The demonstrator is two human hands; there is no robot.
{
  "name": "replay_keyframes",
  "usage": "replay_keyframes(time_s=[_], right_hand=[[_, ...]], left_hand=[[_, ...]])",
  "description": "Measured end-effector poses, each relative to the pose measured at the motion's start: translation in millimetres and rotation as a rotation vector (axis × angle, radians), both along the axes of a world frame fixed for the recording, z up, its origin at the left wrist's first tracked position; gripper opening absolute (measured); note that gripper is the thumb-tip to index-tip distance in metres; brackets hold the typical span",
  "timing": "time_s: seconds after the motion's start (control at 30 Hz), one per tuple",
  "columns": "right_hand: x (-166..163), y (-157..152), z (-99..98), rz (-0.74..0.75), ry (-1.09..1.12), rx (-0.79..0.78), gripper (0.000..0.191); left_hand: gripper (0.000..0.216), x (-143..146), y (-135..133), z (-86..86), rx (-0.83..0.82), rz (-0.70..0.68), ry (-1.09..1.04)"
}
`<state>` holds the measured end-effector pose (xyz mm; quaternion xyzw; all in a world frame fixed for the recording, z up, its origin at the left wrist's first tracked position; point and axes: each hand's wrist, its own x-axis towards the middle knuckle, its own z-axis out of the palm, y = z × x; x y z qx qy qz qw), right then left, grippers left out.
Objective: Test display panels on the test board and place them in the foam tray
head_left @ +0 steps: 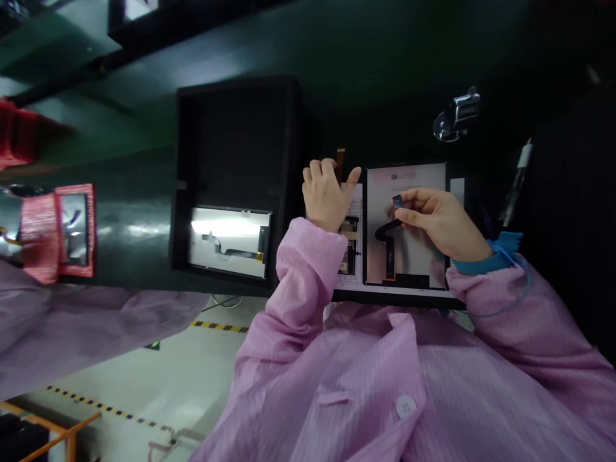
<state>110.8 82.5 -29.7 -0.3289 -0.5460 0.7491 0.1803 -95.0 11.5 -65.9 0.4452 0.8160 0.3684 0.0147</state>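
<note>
Looking down over a broad dark green tabletop, with a pink striped cleanroom smock filling the bottom of the view. Taking in a large black foam tray sitting left of the hands, carrying a second grey panel in its near compartment. Noting another person's mauve sleeve lying along the near left edge, beside a red plastic tray.

Working straight ahead over a flat black fixture bearing a grey rectangular display panel, well right of the foam tray.

Reaching the left hand forward from a bent pink sleeve, knuckles up, resting it on a white gridded sheet just beside the panel's left edge. Curling the fingers inward and sticking the thumb up and out to the right; a thin amber strip rising behind the fingers, with no telling whether the grip is closing on it.

Bringing the right hand in from the right, a blue wrist band circling the wrist, palm turned left, hovering above the panel's middle. Pinching a small dark connector between thumb and forefinger, the grip pressed tight on it, lifting the end of a black curved flex cable off the panel's face.

Leaving a shiny metal clamp sitting farther back on the tabletop.
</note>
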Motion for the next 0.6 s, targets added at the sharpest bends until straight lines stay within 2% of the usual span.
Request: replay_keyframes(time_s=[0.07, 0.17, 0.37, 0.6], right_hand=[[0.5, -1.0, 1.7, 0.003, -0.011, 0.008, 0.035], [1.0, -1.0, 2.6, 0.012, -0.002, 0.019, 0.030], [1.2, -1.1, 0.6, 0.033, -0.009, 0.079, 0.018], [2.3, -1.5, -7.3, 0.029, -0.014, 0.044, 0.016]], left_hand=[[0.058, -12.2, 12.0, -14.1, -0.001, 0.077, 0.043], [0.047, -19.8, 19.6, -24.1, -0.028, 0.054, 0.050], [0.022, -22.9, 9.8, -16.1, -0.053, -0.021, -0.020], [0.038, -23.7, 2.4, -11.3, -0.020, -0.116, -0.142]])
